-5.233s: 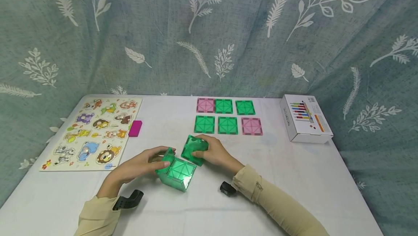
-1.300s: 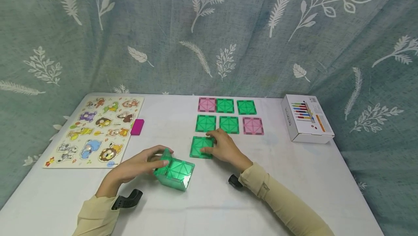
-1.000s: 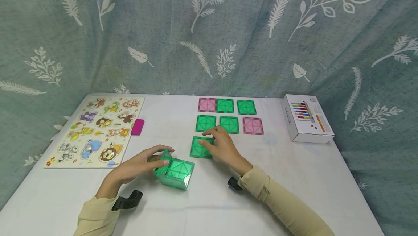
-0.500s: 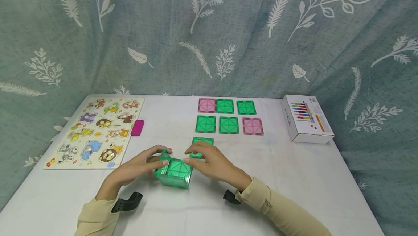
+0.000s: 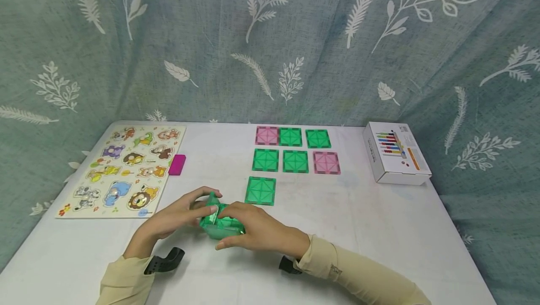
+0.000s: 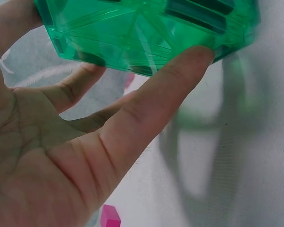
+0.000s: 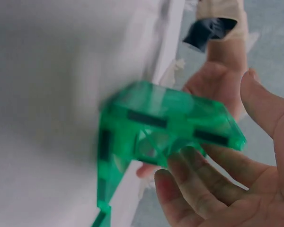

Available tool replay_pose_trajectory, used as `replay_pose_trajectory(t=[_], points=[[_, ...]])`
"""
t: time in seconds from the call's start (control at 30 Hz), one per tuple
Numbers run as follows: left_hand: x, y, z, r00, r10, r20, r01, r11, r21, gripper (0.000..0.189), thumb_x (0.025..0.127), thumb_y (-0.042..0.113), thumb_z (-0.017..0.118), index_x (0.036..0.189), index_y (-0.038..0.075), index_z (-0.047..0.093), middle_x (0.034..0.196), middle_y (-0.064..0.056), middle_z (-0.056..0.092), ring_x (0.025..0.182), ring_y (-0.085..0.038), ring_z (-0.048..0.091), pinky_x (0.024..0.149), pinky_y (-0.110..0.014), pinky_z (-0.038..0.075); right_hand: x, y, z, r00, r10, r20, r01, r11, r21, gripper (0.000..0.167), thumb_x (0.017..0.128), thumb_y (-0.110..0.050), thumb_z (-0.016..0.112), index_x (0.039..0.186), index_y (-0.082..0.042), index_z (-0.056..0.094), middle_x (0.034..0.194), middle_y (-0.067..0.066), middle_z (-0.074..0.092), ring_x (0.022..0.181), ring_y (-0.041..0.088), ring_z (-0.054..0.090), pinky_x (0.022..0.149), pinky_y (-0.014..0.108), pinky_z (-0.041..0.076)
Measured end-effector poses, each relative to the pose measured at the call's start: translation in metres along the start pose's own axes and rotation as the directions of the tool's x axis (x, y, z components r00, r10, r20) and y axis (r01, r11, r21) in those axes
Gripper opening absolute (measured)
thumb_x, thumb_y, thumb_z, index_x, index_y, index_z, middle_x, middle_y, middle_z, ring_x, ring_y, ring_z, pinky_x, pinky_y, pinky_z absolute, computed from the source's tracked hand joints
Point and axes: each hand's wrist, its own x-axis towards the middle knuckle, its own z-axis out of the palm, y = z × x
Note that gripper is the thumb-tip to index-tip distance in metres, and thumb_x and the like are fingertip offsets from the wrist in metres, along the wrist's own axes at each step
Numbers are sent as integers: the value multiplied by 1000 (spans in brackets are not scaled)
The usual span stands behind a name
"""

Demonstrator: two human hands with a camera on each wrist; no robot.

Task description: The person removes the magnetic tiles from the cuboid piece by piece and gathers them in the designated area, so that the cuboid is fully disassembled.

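Note:
A box-like piece of joined green magnetic tiles (image 5: 222, 232) is at the front middle of the table. My left hand (image 5: 179, 213) grips its left side, the thumb on the near face and the fingers behind, as the left wrist view shows with the tiles (image 6: 113, 33) above the thumb. My right hand (image 5: 263, 230) reaches over the right side. In the right wrist view its fingertips (image 7: 177, 163) are right at the tiles (image 7: 180, 106), and its thumb stands apart from them. A single green magnetic tile (image 5: 260, 190) lies flat just behind the right hand.
Two rows of flat green and pink tiles (image 5: 326, 162) lie behind. At left is an animal peg puzzle board (image 5: 162, 183) with a magenta block (image 5: 177, 165) at its edge. A white box (image 5: 396, 153) with an abacus picture stands at back right.
My right hand has set a green tile down flat behind the piece, let go of it, and moved left and nearer to the joined tiles. The left hand has stayed on the piece.

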Motion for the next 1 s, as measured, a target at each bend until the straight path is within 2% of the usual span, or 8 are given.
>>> replay_pose_trajectory(t=[0.2,0.47,0.63,0.8,1.0], points=[[1,2,0,1000,-4,3,3,1000,2,49,104,33,53,143,6,41,150,-23,43,122,-31,56,83,-41,54,4,1,10,999,21,23,-20,999,-40,61,94,-46,67,142,-11,54,140,1,62,130,9,57,102,20,48],[1,1,0,1000,3,-5,-3,1000,-7,47,106,34,49,143,5,43,151,-25,41,127,-37,53,84,-47,55,7,3,22,996,75,38,-74,996,-51,48,96,-42,66,134,-13,62,131,-2,67,121,6,61,99,18,48],[1,0,-1,1000,5,1,-5,1000,-16,47,106,33,49,142,4,43,151,-26,41,127,-36,54,84,-48,56,8,3,27,998,59,16,-57,994,-88,42,97,-35,66,133,-12,63,130,-2,69,122,6,62,101,19,49],[1,0,-2,1000,-2,10,2,1000,-20,48,106,34,50,142,4,42,147,-27,44,117,-30,59,83,-44,56,9,4,29,998,63,-6,-63,990,-127,35,93,-23,73,126,-15,69,122,-8,73,114,0,64,98,17,49],[3,0,-2,1000,-12,7,12,1000,-23,47,106,35,48,142,4,43,146,-26,46,114,-27,60,83,-42,56,9,4,30,996,86,1,-86,991,-101,31,91,-16,75,121,-15,72,116,-8,75,110,-2,65,96,14,49]])
